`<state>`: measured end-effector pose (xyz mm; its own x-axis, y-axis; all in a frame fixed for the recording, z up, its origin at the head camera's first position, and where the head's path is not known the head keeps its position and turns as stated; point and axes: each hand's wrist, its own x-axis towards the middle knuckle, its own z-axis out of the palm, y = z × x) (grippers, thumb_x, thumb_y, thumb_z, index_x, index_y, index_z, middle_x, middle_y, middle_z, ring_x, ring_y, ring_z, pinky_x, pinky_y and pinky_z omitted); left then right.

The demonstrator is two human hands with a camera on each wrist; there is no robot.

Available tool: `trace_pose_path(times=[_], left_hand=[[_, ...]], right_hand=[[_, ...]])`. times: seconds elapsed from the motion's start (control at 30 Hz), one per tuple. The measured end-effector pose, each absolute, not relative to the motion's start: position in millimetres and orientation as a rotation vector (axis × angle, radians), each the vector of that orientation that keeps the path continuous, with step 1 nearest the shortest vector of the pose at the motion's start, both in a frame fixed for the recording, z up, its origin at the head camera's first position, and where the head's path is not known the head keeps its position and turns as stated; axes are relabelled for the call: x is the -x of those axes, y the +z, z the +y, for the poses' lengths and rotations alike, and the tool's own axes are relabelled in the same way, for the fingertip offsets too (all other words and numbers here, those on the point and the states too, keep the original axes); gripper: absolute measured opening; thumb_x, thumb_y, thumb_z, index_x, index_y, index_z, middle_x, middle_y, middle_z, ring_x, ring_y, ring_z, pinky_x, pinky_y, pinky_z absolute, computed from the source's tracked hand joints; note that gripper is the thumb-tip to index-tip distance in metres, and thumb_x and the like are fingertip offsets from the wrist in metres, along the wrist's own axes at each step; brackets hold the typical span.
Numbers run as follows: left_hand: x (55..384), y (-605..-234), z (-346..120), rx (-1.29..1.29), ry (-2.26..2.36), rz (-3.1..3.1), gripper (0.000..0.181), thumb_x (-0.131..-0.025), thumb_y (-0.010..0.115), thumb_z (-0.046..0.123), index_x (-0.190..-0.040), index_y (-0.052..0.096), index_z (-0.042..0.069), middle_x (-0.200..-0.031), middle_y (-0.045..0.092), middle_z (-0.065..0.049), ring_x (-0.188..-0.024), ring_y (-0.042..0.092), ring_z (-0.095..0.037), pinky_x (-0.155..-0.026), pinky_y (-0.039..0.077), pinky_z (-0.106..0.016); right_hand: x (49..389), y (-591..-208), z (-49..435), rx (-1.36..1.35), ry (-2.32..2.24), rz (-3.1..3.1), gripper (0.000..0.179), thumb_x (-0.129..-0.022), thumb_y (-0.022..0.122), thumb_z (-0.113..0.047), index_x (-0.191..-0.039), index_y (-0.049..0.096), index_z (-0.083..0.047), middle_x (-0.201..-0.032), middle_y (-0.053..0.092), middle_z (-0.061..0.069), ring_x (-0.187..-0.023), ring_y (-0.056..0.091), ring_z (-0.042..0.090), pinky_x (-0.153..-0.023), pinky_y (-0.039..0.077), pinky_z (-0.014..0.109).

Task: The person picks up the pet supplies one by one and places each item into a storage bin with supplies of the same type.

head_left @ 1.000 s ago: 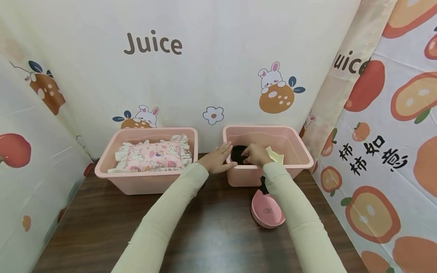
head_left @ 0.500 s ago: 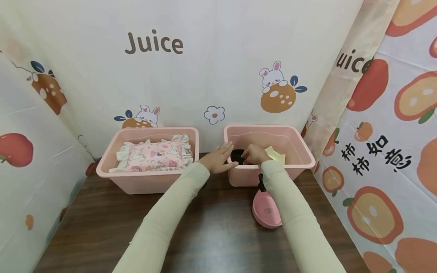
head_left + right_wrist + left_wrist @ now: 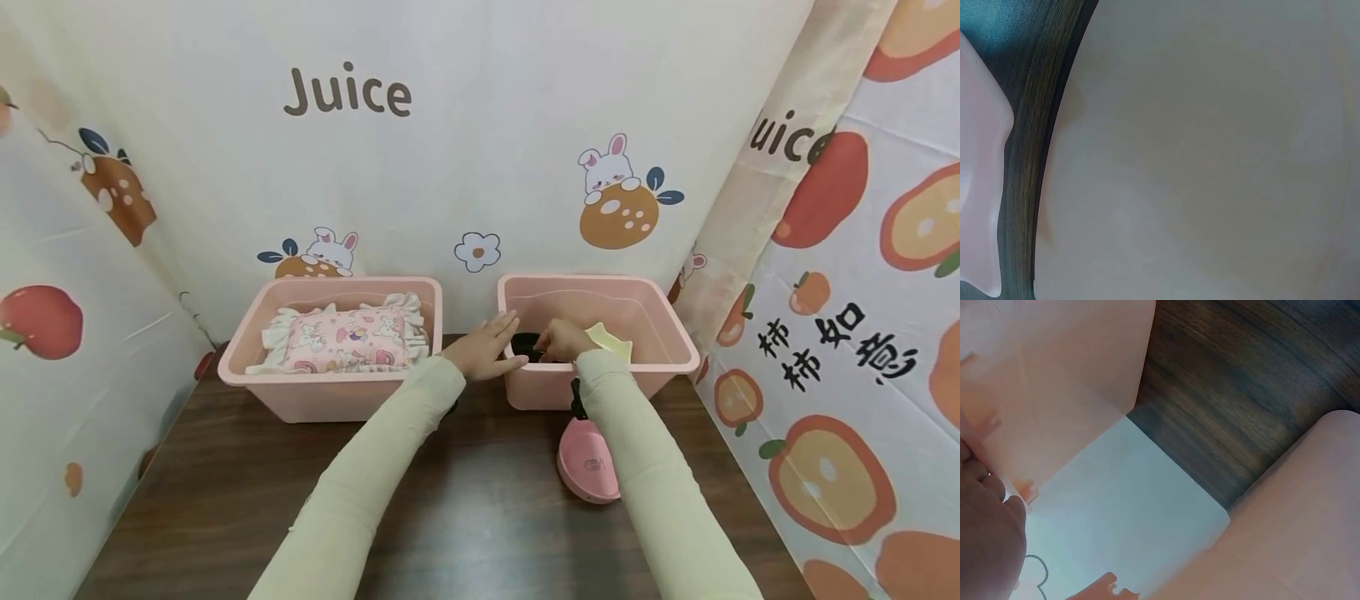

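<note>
The right hand (image 3: 564, 340) reaches down into the right pink bin (image 3: 540, 392), its curled fingers gripping the edge of a black bowl-like item (image 3: 524, 342) at the bin's left end. Part of that item is hidden by the fingers and the bin wall. The left hand (image 3: 482, 348) rests with extended fingers on the left rim of the same bin; the left wrist view shows its fingers (image 3: 991, 490) along the wall. Just right of the right hand, a pale yellow dish (image 3: 611, 342) with a wavy edge leans in the bin. The bin's outer wall fills most of the right wrist view.
A round pink dish (image 3: 587, 460) with a fish mark sits on the dark wooden table (image 3: 465, 533), partly under the right forearm. At left stands another pink bin (image 3: 322, 402), holding a frilled pink pillow (image 3: 348, 342). Printed curtains (image 3: 480, 167) enclose the back and sides.
The black item shows less above the bin's front rim and sits lower, the right hand staying with it. The left hand keeps its place on the rim. The head view has shifted slightly left.
</note>
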<state>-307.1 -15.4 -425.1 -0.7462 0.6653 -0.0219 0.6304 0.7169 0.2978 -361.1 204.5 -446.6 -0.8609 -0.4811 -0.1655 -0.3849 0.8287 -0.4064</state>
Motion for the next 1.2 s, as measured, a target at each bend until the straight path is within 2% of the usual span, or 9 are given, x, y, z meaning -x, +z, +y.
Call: trace_pose_path(times=[0.17,0.4,0.6,0.77,0.97,1.2], left_hand=[[307.3,-426.4,-14.6,-1.067,0.409,2.795,0.078,-0.099,0.034,0.057,-0.154,0.010,0.007,-0.162,0.006,-0.009,-0.148,0.004,-0.022,-0.118,0.013,-0.044],[307.1,-426.2,-13.6,-1.056,0.420,2.791,0.079,-0.098,0.034,0.058,-0.154,0.010,0.008,-0.162,0.003,-0.005,-0.148,0.003,-0.021,-0.119,0.013,-0.041],[306.6,-426.3,-14.1,-1.034,0.406,2.793,0.079,-0.098,0.033,0.059,-0.155,0.008,0.010,-0.162,0.001,-0.003,-0.148,0.002,-0.019,-0.119,0.011,-0.036],[304.9,-425.7,-14.4,-1.029,0.404,2.795,0.079,-0.098,0.034,0.058,-0.154,0.008,0.009,-0.162,0.002,-0.004,-0.148,0.002,-0.020,-0.119,0.011,-0.035],[302.9,-426.0,-14.4,-1.043,0.395,2.806,0.079,-0.098,0.033,0.057,-0.154,0.009,0.008,-0.162,0.004,-0.007,-0.148,0.003,-0.021,-0.119,0.013,-0.035],[300.3,-420.0,-14.0,-1.023,0.408,2.786,0.078,-0.098,0.035,0.056,-0.154,0.010,0.007,-0.162,0.004,-0.007,-0.148,0.003,-0.022,-0.119,0.013,-0.036]], right_hand=[[361.5,-449.1,206.5,0.631,-0.568,2.739,0.028,-0.073,0.081,-0.005,-0.099,0.075,0.002,-0.095,0.073,0.013,-0.095,0.067,0.029,-0.080,0.056,0.038],[359.3,-449.5,209.9,0.572,-0.623,2.706,0.025,-0.076,0.079,-0.006,-0.099,0.075,0.002,-0.095,0.073,0.013,-0.091,0.067,0.027,-0.077,0.056,0.036],[360.0,-450.6,213.4,0.548,-0.667,2.653,0.013,-0.079,0.072,0.002,-0.092,0.076,0.002,-0.089,0.074,0.013,-0.079,0.064,0.018,-0.068,0.054,0.029],[357.1,-447.5,212.6,0.490,-0.698,2.597,0.011,-0.082,0.069,0.005,-0.091,0.076,0.002,-0.090,0.074,0.014,-0.072,0.060,0.014,-0.066,0.052,0.026],[357.0,-446.7,212.8,0.472,-0.741,2.554,0.021,-0.084,0.068,0.000,-0.104,0.072,0.006,-0.099,0.072,0.017,-0.077,0.061,0.016,-0.068,0.053,0.027],[356.1,-445.9,212.6,0.434,-0.747,2.480,0.029,-0.090,0.062,-0.003,-0.117,0.066,0.006,-0.112,0.068,0.020,-0.093,0.061,0.021,-0.078,0.053,0.034]])
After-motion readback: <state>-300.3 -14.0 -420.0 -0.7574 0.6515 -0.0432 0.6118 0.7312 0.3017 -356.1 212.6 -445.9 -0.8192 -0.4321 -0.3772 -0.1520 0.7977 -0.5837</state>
